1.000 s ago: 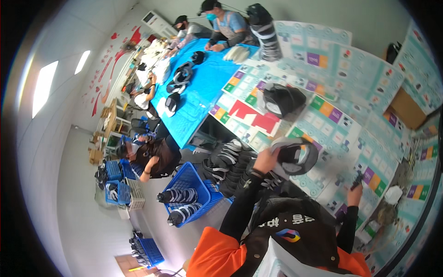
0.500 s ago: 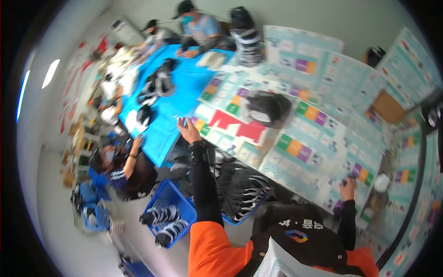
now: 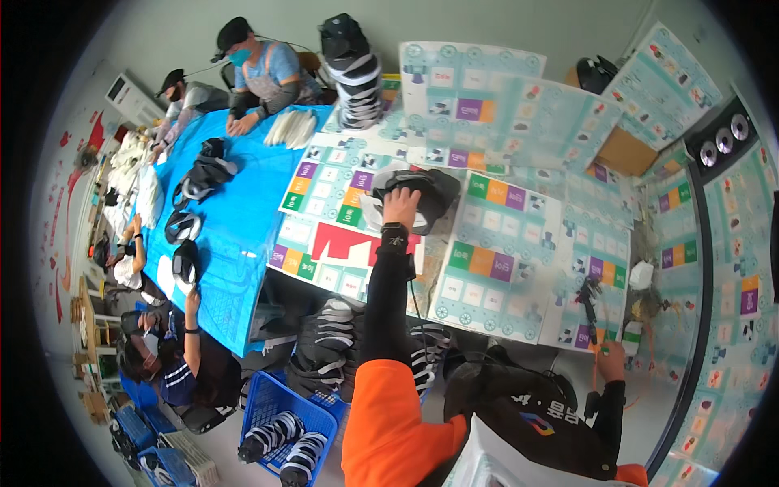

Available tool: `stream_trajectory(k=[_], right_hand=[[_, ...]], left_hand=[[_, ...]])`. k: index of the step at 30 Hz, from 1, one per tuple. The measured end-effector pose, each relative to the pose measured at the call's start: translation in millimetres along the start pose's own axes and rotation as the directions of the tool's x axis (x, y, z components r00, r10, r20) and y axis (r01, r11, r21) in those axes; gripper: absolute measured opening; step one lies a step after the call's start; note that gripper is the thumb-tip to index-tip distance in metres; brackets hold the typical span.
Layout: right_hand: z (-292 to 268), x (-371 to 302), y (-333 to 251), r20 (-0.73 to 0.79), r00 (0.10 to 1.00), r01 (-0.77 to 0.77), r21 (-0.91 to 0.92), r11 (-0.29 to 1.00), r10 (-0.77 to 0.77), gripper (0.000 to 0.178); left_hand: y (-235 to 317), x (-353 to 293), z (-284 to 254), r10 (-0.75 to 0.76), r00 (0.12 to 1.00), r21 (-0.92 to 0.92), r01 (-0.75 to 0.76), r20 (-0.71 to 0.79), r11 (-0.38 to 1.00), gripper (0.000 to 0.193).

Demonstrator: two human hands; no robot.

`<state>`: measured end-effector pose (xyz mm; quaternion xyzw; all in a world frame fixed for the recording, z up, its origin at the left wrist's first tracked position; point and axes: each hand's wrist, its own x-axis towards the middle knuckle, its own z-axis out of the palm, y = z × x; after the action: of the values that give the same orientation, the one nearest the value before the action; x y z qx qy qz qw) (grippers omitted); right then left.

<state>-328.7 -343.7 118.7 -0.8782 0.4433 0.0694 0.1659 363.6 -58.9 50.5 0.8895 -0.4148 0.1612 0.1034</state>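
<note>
My left hand (image 3: 402, 204), arm stretched forward, has its fingers curled over the pale part of a black-and-grey cap (image 3: 438, 193) on the patterned table. How firmly it grips cannot be made out. Other dark fabric lies against this cap, so I cannot tell whether it is one cap or several. At the table's right edge my right hand (image 3: 610, 361) is closed on a slim tool (image 3: 590, 302) with a dark head and an orange part. The tool's exact kind is unclear.
A tall stack of caps (image 3: 357, 89) stands at the back. More caps (image 3: 203, 174) lie on the blue table cover (image 3: 235, 276), where several people work. Blue baskets (image 3: 329, 426) with nested caps sit below. Patterned boards (image 3: 471, 81) lean behind; a red-and-white sheet (image 3: 341, 246) lies flat.
My view has swung to the right. My left hand has gone from open in the air onto the cap. My right hand still holds its tool, which now shows more clearly.
</note>
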Motion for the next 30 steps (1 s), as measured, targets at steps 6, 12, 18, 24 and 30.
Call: stream_trajectory(k=[6,12,18,24,30], right_hand=[[-21.2,22.0,-55.2,0.02,0.99,0.117,0.441,0.89,-0.141,0.02],[-14.0,64.2,-236.5,-0.064,0.781,0.529,0.598,0.602,-0.621,0.054],[64.7,106.6,-288.9,-0.088,0.615,0.693,0.535,0.484,-0.783,0.038],[116.6,125.7,-246.0,-0.019,0.717,0.524,0.674,0.52,-0.697,0.019],[148.0,129.7,-216.1,0.035,0.793,0.35,0.791,0.502,-0.608,0.018]], left_hand=[[29.9,-23.1,-128.1,-0.172,0.984,-0.316,0.176,0.043,0.932,0.037],[123.9,-150.3,-175.9,-0.292,0.931,-0.611,0.364,0.218,0.703,0.04],[212.9,-230.3,-105.4,-0.391,0.864,-0.684,0.494,0.317,0.536,0.038],[229.7,-263.5,-85.0,-0.447,0.85,-0.722,0.493,0.279,0.486,0.034],[251.4,-258.6,-80.3,-0.516,0.807,-0.676,0.552,0.286,0.488,0.023]])
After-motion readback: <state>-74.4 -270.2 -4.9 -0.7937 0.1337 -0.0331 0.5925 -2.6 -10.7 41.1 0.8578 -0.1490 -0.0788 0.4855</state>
